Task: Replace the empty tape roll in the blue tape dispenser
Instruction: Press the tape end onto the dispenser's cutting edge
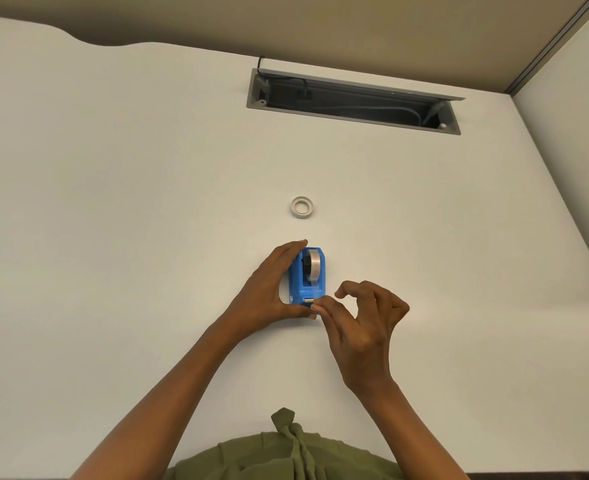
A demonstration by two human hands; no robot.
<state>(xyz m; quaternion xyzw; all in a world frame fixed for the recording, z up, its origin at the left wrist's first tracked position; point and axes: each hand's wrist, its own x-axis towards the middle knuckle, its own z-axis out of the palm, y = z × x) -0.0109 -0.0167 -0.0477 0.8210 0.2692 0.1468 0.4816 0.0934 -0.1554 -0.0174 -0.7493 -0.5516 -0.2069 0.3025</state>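
At the desk's point(113, 237) centre, your left hand point(269, 289) clamps the blue tape dispenser point(308, 277), fresh roll point(315, 266) already seated. Your right hand point(362, 320) pinches together at the cutter point(308, 300). The empty core point(302, 206) lies beyond; only anchoring the tape end seems left.

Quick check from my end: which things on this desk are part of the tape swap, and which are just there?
Part of the job:
- blue tape dispenser, held by the left hand
- tape roll seated in the dispenser
- empty core ring, lying apart, farther back on the desk
- right hand, fingers at the cutter end

Just there:
- open cable tray set in the desk, with cables
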